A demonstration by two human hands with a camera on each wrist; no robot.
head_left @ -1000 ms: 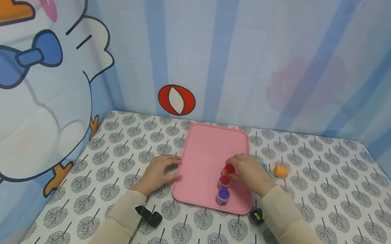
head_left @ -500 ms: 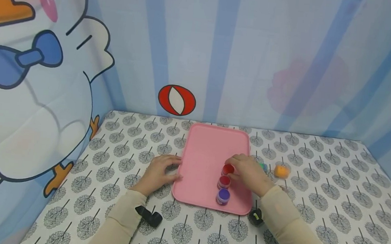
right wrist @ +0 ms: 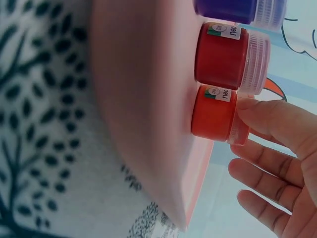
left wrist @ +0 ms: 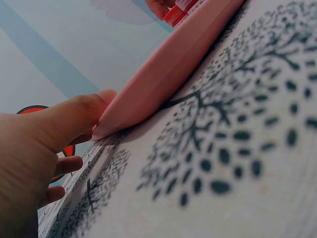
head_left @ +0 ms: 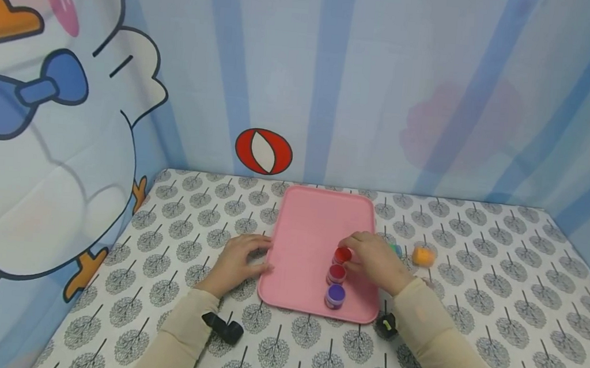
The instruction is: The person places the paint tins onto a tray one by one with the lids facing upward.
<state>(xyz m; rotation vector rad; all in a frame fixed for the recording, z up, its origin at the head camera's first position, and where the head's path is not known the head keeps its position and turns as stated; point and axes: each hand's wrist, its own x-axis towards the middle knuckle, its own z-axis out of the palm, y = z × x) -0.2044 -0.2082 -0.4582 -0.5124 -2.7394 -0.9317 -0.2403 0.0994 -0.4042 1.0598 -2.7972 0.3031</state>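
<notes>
On the pink tray [head_left: 318, 220] three small screw-lid paint jars stand upright in a row. An orange-red paint jar [right wrist: 213, 113] is the farthest from me, and my right hand [head_left: 374, 261] pinches its clear lid between thumb and fingers. Right beside it is a dark red paint jar [right wrist: 221, 57]. Nearest the front edge comes a purple paint jar [head_left: 335, 296]. My left hand [head_left: 235, 263] lies at the tray's left side, thumb against the rim in the left wrist view and fingers loosely spread.
Right of the tray lie an orange object [head_left: 423, 256] and a small blue-green thing [head_left: 396, 250], partly behind my right hand. The tree-print tablecloth [head_left: 474, 290] runs back to a printed curtain [head_left: 370, 86]. A black wrist camera [head_left: 223, 327] sits by my left sleeve.
The head view has shifted slightly. Both hands and the jars keep their places, with my right fingers still on the orange-red paint jar.
</notes>
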